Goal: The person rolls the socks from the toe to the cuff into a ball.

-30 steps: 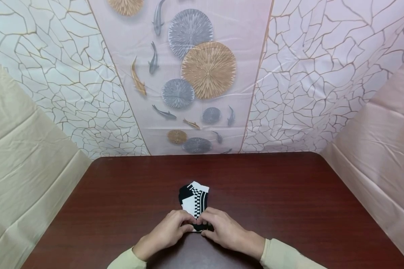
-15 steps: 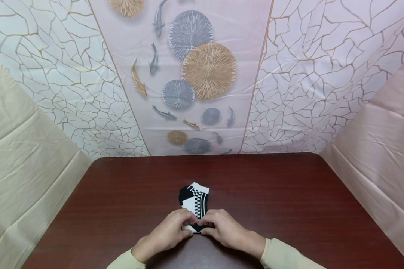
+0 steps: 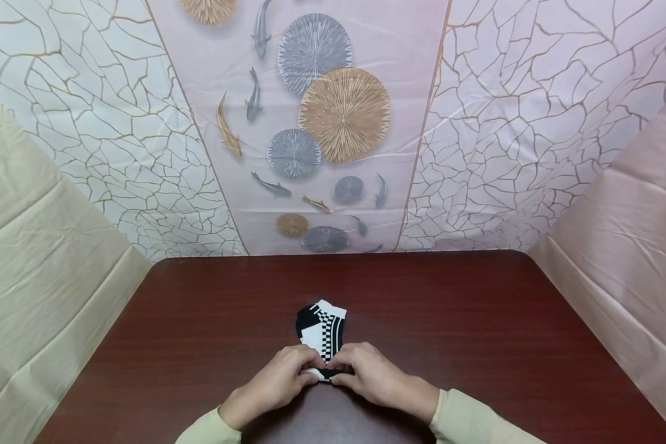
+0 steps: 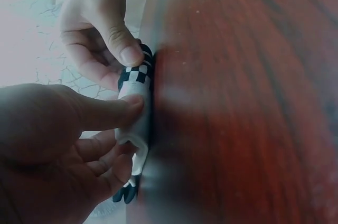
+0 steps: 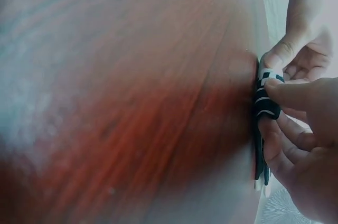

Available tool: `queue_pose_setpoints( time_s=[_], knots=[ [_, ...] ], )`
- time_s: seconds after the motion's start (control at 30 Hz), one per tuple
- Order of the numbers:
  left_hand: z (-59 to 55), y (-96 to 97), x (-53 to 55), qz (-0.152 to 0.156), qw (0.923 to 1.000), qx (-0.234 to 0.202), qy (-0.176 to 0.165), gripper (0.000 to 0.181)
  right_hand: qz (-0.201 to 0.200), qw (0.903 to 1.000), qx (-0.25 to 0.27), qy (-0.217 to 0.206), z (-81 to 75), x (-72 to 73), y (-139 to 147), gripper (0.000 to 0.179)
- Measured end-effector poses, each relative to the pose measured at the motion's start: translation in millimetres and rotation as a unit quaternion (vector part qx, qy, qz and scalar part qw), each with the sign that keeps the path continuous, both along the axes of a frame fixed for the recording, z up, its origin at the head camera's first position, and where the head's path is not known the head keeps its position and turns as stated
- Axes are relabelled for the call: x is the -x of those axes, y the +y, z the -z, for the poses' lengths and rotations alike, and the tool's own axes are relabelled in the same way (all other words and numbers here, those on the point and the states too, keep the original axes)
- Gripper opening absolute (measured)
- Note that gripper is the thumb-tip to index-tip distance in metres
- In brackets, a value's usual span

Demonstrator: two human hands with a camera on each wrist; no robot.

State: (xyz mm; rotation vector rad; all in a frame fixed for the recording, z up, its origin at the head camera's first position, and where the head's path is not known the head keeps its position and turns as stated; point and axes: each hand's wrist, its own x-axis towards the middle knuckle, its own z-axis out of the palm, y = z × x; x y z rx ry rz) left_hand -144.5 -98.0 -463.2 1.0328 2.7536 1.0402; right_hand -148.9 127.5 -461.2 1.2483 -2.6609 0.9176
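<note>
A pair of black-and-white ankle socks (image 3: 313, 337) with a checkered stripe lies stacked on the table, cuffs pointing away from me. Their near end is turned up into a thick fold, seen as a white and checkered roll (image 4: 138, 78) in the left wrist view. My left hand (image 3: 280, 375) pinches the left side of this fold, thumb on the near face and fingers behind. On its right side, my right hand (image 3: 373, 377) pinches the black striped part (image 5: 266, 102) the same way. The two index fingertips nearly meet over the middle, hiding part of the socks.
The dark red wooden table (image 3: 449, 308) has rounded far corners. Behind it hangs a patterned cloth (image 3: 344, 203) with fish and round motifs, and beige cloth panels (image 3: 44, 277) flank both sides.
The near end has been turned over: between my thumbs, a mostly black edge has given way to a white and black fold. Both hands stay in nearly the same place, still pinching.
</note>
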Motion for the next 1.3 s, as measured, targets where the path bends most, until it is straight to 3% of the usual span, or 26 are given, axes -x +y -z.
queue_pose_setpoints(
  time_s=[0.33,0.67,0.9,1.3],
  knots=[
    [-5.9,0.9,2.9,-0.001,0.9998,-0.002,-0.018,0.010,0.010,0.9995,-0.024,0.019,-0.2,-1.7,-0.9,0.029],
    [-4.1,0.0,-1.1,-0.016,0.9993,-0.008,-0.033,0.014,-0.021,0.9989,0.008,0.041,5.9,-1.5,0.6,0.024],
    [-2.8,0.6,-2.6,-0.018,0.9998,-0.003,-0.001,0.025,-0.009,0.9997,0.019,-0.011,2.6,-0.7,1.2,0.021],
    [-0.3,0.6,-3.5,-0.009,0.9999,-0.008,0.007,0.029,0.007,0.9966,0.011,-0.081,-3.8,1.4,-0.4,0.016]
  ],
)
